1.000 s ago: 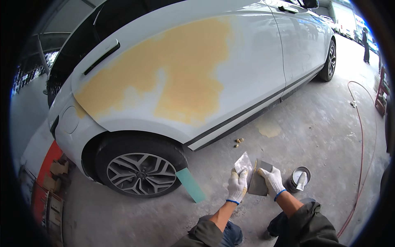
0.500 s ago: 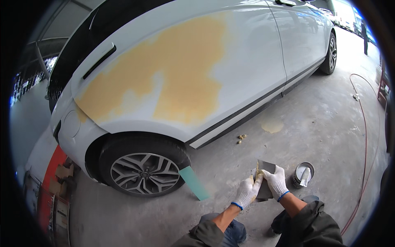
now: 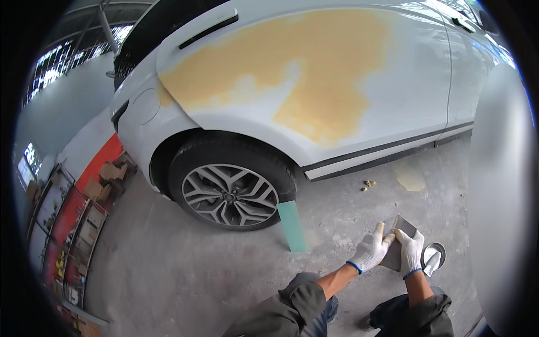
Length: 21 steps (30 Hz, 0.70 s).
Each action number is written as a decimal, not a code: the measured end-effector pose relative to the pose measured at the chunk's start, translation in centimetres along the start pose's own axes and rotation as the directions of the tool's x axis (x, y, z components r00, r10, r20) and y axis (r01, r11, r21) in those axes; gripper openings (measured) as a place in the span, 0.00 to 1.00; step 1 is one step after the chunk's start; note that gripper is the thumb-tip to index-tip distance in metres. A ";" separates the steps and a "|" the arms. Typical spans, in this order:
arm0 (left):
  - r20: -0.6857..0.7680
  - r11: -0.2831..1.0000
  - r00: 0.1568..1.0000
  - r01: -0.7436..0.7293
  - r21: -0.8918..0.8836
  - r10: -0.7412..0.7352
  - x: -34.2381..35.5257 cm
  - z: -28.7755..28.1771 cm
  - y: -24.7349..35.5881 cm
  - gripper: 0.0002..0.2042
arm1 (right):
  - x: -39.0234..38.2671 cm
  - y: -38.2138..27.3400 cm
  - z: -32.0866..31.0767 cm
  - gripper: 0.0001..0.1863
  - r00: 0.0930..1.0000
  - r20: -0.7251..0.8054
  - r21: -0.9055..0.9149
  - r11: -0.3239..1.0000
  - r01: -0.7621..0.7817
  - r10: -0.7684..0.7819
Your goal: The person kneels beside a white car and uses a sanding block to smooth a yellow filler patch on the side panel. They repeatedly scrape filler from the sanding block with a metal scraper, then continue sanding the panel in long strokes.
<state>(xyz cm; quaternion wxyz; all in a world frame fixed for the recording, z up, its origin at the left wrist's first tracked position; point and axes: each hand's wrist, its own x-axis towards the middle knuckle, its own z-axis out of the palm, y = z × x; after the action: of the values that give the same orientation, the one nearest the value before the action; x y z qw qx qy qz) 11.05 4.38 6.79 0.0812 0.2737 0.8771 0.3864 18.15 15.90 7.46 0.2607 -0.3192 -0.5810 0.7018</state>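
Observation:
My left hand (image 3: 371, 250) and my right hand (image 3: 411, 247), both in white cotton gloves with blue cuffs, are together low at centre right, gripping a flat grey spreader plate (image 3: 401, 260); any second plate behind the fingers is hidden. Just right of them stands an open can (image 3: 441, 255) of pale material with a white tube-like object (image 3: 432, 264) in it. Ahead is a white car (image 3: 415, 95) with a large yellow filler patch (image 3: 331, 78) above the wheel arch. A teal rectangular board (image 3: 292, 227) leans against the wheel (image 3: 228, 196).
Shelves (image 3: 84, 247) with boxes and a red-striped wall (image 3: 92, 185) are at the left. Small lumps (image 3: 369, 184) and a pale yellow stain (image 3: 411, 178) lie on the concrete floor (image 3: 196, 281). A large, blurred pale shape (image 3: 497, 196), unclear what, fills the right edge.
The view has swung, shifting the car rightward and upward. The clear or silvery piece in my left hand is now out of sight, and my hands are closer together on the grey plate.

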 end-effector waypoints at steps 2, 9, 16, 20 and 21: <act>0.142 0.997 0.989 -0.038 -0.066 0.047 0.1 -0.4 -0.4 0.26 | 0.0 0.1 -0.5 0.13 0.996 0.026 -0.072 0.993 0.092 -0.090; 0.322 0.951 0.945 0.043 -0.308 0.061 -1.2 -1.2 1.0 0.37 | 0.8 -2.8 0.1 0.15 0.952 0.139 -0.260 0.918 0.301 -0.272; 0.026 0.902 0.998 0.061 -0.428 -0.055 0.5 0.3 -0.7 0.30 | 5.3 -3.1 -2.6 0.16 0.867 -0.385 0.033 0.934 0.356 -0.317; -0.102 0.905 0.982 0.104 -0.412 -0.159 0.3 0.5 -0.6 0.33 | 2.9 -1.8 -0.1 0.17 0.899 -0.320 0.152 0.921 0.359 -0.297; -0.114 0.899 0.980 0.099 -0.426 -0.163 0.5 0.5 -0.6 0.34 | 2.0 -1.7 0.5 0.16 0.909 -0.294 0.165 0.921 0.354 -0.296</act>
<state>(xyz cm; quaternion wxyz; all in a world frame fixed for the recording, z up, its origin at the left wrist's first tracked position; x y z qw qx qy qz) 10.58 4.58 6.07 0.0989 0.1609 0.7939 0.5779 16.44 17.38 8.93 0.4823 -0.2779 -0.5072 0.6580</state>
